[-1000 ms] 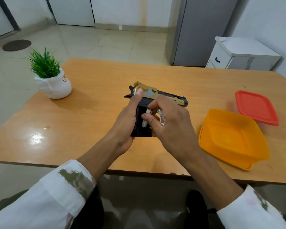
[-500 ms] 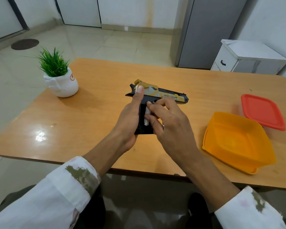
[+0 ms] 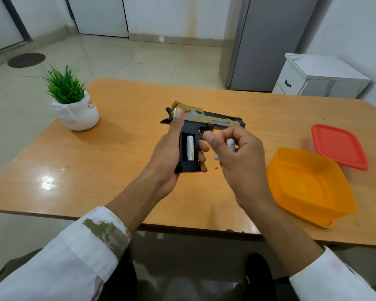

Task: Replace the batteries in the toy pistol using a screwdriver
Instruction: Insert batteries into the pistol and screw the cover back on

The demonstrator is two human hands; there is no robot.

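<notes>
At your far left a plant (image 3: 65, 88) stands on the tabletop (image 3: 117, 170), well apart from the work. Your left hand (image 3: 167, 157) holds the pistol (image 3: 204, 120) above the tabletop. The thumb lies up against the rear of the slide, the fingers are curled round the front of the grip, and the muzzle points right. The compartment in the grip is open with its cover off. A seated battery (image 3: 190, 148) lies lengthwise inside, and the dark slot beside it looks empty.

Just right of the grip, your right hand (image 3: 241, 161) has its fingers curled, pinching a loose battery (image 3: 230, 145) against the thumb. The hand is blurred, and a second white end below the thumb may be another cell, though I cannot tell. Further right an orange tub (image 3: 308, 187) sits on the tabletop with a red lid (image 3: 339, 146) just behind it.

As I judge it, you are about halfway: the compartment is opened and the cells are mid-swap. I cannot tell whether the seated one is old or new. You have yet to fill the slots, refit the cover and drive the screw, and neither cover nor screwdriver is in view
</notes>
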